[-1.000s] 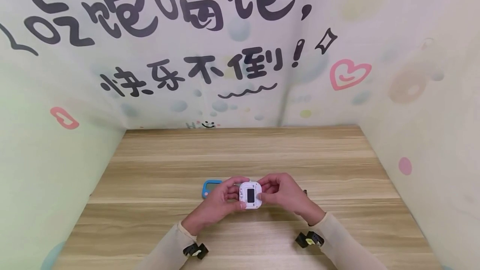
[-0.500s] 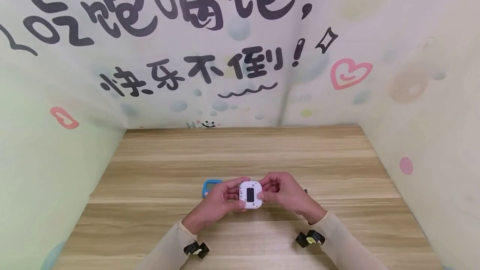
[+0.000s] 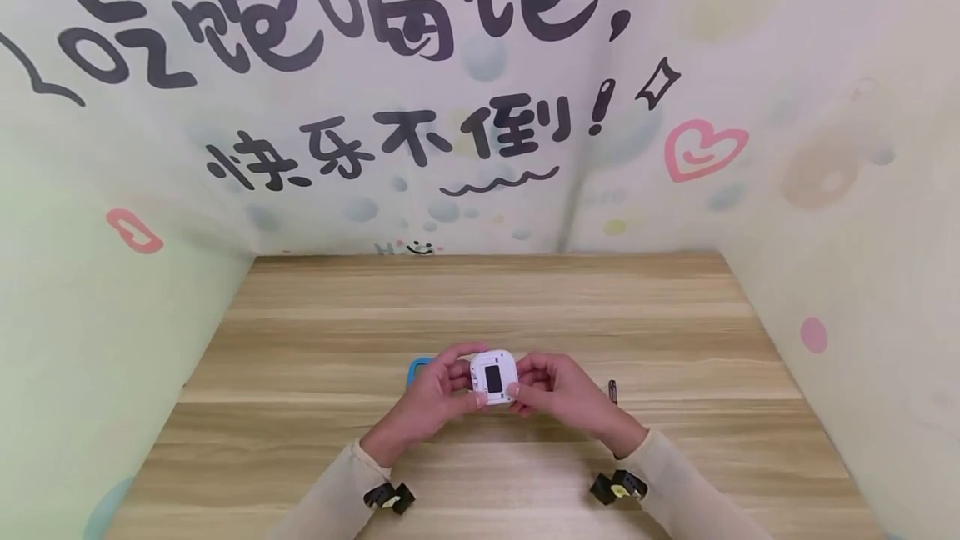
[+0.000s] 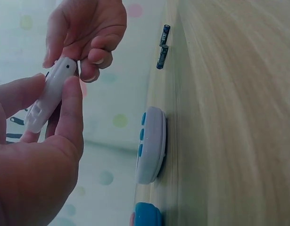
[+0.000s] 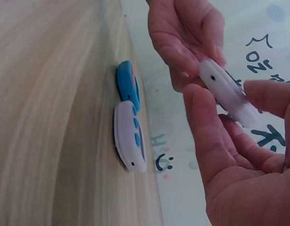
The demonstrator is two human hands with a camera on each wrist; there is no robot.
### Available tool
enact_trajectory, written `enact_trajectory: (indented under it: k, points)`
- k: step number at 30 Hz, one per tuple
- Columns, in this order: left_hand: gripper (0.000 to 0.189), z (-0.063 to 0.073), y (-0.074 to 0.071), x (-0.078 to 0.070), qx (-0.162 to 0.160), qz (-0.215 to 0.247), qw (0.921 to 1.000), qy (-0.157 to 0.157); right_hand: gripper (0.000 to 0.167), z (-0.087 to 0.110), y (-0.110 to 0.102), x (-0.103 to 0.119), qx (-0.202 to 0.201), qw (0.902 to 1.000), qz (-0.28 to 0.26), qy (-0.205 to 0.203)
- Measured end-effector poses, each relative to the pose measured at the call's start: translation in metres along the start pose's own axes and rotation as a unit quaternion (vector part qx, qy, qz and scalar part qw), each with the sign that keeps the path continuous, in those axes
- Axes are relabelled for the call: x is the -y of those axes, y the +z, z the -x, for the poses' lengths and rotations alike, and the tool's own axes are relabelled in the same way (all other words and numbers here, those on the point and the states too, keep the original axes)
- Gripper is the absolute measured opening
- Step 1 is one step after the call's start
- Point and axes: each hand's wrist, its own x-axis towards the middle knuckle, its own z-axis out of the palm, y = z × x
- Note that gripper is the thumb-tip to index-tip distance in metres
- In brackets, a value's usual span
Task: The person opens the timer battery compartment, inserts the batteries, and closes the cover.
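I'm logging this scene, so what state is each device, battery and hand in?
Held white device: tilted, off the table
Left hand: grips its left side
Right hand: grips its right side
White device with blue buttons: resting on the table
Blue device: resting on the table
Two batteries: lying loose on the table

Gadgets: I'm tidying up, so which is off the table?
The white gadget in the left hand; the blue gadget and blue-buttoned gadget rest on the table.

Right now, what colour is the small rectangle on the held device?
Black; the rectangle shows best in the head view.
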Motion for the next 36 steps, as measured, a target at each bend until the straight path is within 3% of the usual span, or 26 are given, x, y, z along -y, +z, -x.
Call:
enact_trajectory:
  k: [6, 12, 22, 28, 32, 36]
  points:
    - [0.067, 0.0, 0.004, -0.002, -0.016, -0.012, 0.9997, 0.012, 0.029, 0.005, 0.0, -0.003, -0.018, 0.9997, -0.012, -0.007]
    - [0.067, -0.001, 0.009, -0.005, -0.003, 0.0, 1.0, 0.007, 0.025, 0.008, -0.003, -0.005, -0.029, 0.9984, -0.037, -0.032]
    - [0.067, -0.005, 0.016, -0.005, -0.019, 0.003, 0.9998, -0.008, 0.023, 0.008, -0.008, -0.01, -0.071, 0.9938, 0.044, -0.072]
    - [0.069, -0.01, 0.021, -0.003, -0.038, 0.014, 0.999, -0.018, 0.041, 0.009, -0.014, -0.009, -0.069, 0.992, 0.088, -0.059]
    - [0.069, -0.013, 0.022, -0.001, -0.037, -0.012, 0.9989, -0.027, 0.049, 0.011, -0.019, -0.006, -0.064, 0.9895, 0.12, -0.05]
    - [0.063, -0.019, 0.023, 0.002, -0.04, -0.07, 0.9963, -0.029, 0.052, 0.012, -0.024, -0.008, -0.055, 0.9845, 0.151, -0.07]
